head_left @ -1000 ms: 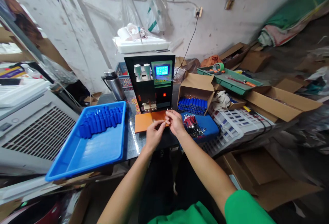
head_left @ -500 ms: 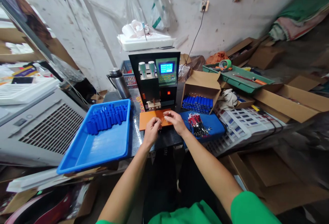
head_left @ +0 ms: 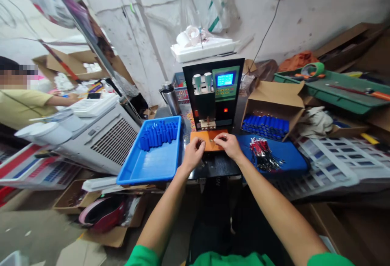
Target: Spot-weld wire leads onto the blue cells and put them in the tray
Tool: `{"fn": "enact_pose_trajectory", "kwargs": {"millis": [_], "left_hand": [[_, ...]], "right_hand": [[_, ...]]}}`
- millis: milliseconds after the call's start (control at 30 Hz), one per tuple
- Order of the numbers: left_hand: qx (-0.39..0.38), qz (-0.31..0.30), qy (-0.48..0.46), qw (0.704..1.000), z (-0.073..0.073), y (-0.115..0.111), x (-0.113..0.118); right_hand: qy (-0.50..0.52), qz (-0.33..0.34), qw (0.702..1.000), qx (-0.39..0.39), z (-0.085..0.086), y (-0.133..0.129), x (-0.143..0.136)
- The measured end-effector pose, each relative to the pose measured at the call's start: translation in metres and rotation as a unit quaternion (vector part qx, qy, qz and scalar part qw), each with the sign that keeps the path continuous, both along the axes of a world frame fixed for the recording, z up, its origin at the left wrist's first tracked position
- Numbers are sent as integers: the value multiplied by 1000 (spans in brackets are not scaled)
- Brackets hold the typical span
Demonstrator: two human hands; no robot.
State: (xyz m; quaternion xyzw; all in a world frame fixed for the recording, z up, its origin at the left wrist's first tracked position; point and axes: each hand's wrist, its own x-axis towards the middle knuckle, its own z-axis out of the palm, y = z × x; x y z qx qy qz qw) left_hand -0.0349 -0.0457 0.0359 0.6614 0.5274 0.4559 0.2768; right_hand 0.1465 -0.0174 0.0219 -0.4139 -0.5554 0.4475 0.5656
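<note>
Both hands are low over an orange board in front of a black spot welder with a lit screen. My left hand is closed in a pinch at the board's left front edge; whatever its fingers hold is hidden. Thumb and forefinger of my right hand pinch at the board's right side, on something too small to name. A tiny part shows between the hands, close to the right fingertips. The welder's electrode tips stand just behind the board.
At left, a blue tray holds several blue cylindrical cells. At right stand a carton of blue cells and a bundle of red and black wires on a blue surface. A steel flask stands behind; a co-worker is far left.
The view has swung left, so the scene sits further right and a co-worker appears. My hands stay over the orange board, both still pinching, slightly further apart.
</note>
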Motion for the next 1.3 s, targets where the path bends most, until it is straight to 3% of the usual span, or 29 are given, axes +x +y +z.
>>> {"fn": "enact_pose_trajectory", "kwargs": {"millis": [100,200,300,400,533,700,833,1000,1133,1300], "left_hand": [[22,102,73,992,7,13,-48],[-19,223,232,946,11,33,-97],[-105,236,399,880,8,50,-124],[-142,212,476,842,1,57,-128],[-121,221,456,853,-7,55,-126],[-46,218,314,923,-7,53,-131],[28,218,135,966,6,54,-113],[60,91,-31,994,22,50,-47],[16,29,-73,997,13,49,-2],[-23,-7,-43,999,-8,49,18]], "right_hand": [[-5,-25,1000,-8,-8,9,-2],[-2,-29,999,-14,-15,13,-5],[4,-26,999,-18,-17,14,-6],[12,-19,1000,-22,-17,13,-4],[21,-17,999,-20,-16,14,-2],[42,-19,998,-33,-17,17,-2],[75,-10,996,-48,-16,19,-2],[81,-20,995,-47,-16,22,-1],[84,-23,995,-42,-17,22,-1],[86,-24,996,-30,-18,23,-3]]}}
